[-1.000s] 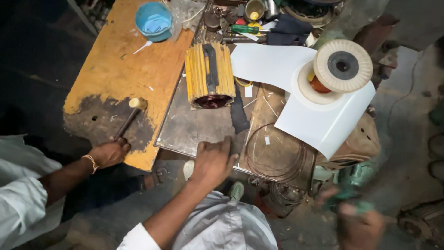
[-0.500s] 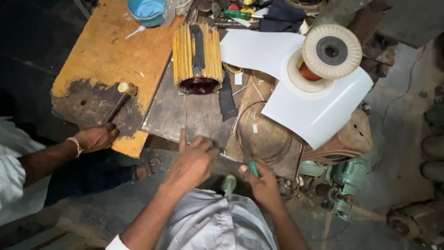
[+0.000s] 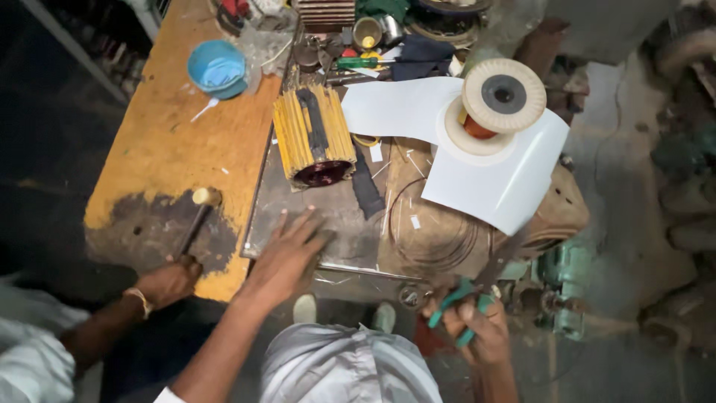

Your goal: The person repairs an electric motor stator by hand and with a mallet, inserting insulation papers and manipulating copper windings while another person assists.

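your left hand (image 3: 287, 257) lay flat and open on the bench (image 3: 171, 157); your right hand (image 3: 473, 325) gripped green-handled scissors (image 3: 466, 298) beside it. cutting step judged pending: raise blades to white sheet (image 3: 500, 175).

Bright centre, dark edges, soft blur

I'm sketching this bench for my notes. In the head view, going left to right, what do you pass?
Co-worker's hand on a hammer → blue bowl → left hand flat on a metal plate → yellow-slotted motor core → right hand holding green-handled scissors → wire spool
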